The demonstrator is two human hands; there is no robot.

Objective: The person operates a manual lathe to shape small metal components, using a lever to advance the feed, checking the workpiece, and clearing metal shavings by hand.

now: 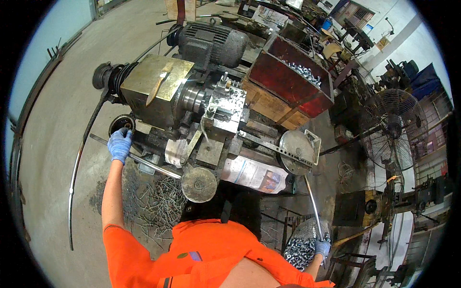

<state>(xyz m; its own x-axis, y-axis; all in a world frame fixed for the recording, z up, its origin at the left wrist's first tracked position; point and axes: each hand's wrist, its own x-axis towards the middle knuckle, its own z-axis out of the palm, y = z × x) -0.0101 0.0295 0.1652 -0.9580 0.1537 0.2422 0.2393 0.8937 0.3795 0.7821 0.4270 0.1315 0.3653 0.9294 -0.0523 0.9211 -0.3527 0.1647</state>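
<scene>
My left hand (120,145), in a blue-and-white glove, lies closed over a long metal rod (156,167). The rod slants down to a round grey disc (199,185) at the machine's front. Just beyond the fingers is a dark round wheel (121,124); whether they touch it is hard to see. At lower right, my right hand (322,248), gloved alike, grips a shiny metal lever (313,204) near its lower end. That lever runs up toward a larger round plate (294,149). Beside this hand sits a mesh basket (313,224) holding many small metal parts.
The machine has a brass-coloured cover (161,79) with a brush (158,89) on it, a chuck (193,99) and a motor (211,44). A red bin (288,81) of metal parts stands behind. Metal shavings (163,204) cover the floor. A large fan (394,128) stands right.
</scene>
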